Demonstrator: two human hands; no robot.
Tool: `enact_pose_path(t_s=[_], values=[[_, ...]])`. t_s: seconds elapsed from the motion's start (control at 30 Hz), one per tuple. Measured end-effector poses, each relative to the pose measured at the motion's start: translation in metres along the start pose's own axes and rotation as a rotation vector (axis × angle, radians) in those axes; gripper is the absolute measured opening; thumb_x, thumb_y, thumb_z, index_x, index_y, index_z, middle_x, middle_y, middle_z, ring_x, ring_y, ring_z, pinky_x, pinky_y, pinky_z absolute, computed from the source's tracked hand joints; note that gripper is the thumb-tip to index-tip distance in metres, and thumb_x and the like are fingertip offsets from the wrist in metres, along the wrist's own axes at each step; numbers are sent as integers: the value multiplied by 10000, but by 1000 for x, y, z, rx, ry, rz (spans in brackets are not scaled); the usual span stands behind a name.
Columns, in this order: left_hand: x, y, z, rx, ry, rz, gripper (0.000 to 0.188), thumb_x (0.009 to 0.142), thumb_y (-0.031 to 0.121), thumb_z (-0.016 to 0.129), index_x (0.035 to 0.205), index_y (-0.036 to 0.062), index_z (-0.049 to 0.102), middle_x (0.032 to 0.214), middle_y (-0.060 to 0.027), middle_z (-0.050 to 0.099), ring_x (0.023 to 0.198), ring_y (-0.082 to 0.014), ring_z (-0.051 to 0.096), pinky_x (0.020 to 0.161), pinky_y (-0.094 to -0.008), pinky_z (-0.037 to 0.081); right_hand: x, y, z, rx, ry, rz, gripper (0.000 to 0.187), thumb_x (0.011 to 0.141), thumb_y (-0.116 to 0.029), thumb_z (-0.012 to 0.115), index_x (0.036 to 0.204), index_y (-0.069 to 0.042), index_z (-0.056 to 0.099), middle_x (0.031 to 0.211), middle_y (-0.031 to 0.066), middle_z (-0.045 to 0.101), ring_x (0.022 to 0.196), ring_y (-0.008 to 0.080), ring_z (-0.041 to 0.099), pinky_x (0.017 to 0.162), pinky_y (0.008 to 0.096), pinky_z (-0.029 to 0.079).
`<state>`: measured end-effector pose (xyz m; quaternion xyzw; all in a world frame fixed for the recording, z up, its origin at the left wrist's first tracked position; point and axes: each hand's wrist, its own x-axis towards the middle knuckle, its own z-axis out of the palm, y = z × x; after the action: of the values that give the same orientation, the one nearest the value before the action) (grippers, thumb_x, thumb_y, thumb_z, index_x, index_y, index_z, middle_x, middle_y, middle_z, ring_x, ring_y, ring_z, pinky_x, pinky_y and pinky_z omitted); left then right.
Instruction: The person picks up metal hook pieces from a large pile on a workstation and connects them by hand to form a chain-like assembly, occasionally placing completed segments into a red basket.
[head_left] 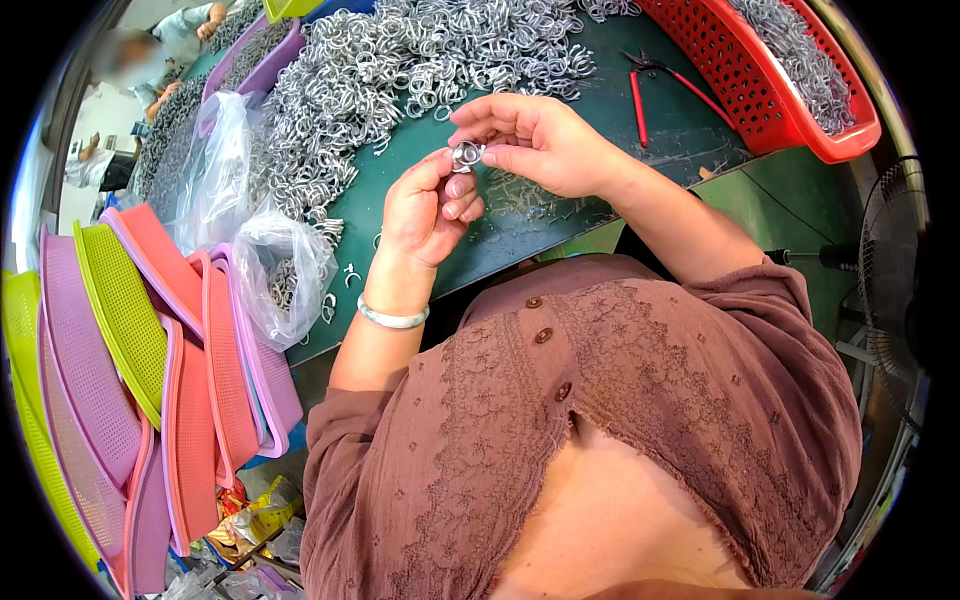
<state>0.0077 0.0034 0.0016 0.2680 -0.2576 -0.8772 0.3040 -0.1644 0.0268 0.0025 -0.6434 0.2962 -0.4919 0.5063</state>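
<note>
Metal ring (467,157), hole facing camera, long axis unclear, between fingers (513,158)

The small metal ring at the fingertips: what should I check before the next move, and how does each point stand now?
1. Metal ring held by the left hand: ok, pinched at the fingertips.
2. Right hand gripping it too: cannot tell; its thumb tip is at the ring's edge.
3. Pliers clear of both hands: ok, lying apart on the green table.
4. No loose pieces beside the left wrist: not ok, a few lie between it and the plastic bag.
5. Ring free of flaws: cannot tell, too small here.
</note>
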Motion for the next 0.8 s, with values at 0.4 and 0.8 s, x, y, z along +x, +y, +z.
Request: enact_pose_path(t_s=[0.4,0.8], values=[[-3,-7,7,579,222,547,132,843,125,470,889,9,513,708,-41,534,564,-103,512,532,-218,438,1,-6,-1,109,188,157,314,776,-18,537,1078,29,468,927,89,576,809,109,547,729,231,445],[-4,-10,1,800,171,799,72,834,69,494,848,4,523,730,-34,548,630,-98,530,591,-223,458,4,-11,-1,122,230,220,261,798,-56,520,1038,42,488,855,74,581,691,90,530,632,215,445]])
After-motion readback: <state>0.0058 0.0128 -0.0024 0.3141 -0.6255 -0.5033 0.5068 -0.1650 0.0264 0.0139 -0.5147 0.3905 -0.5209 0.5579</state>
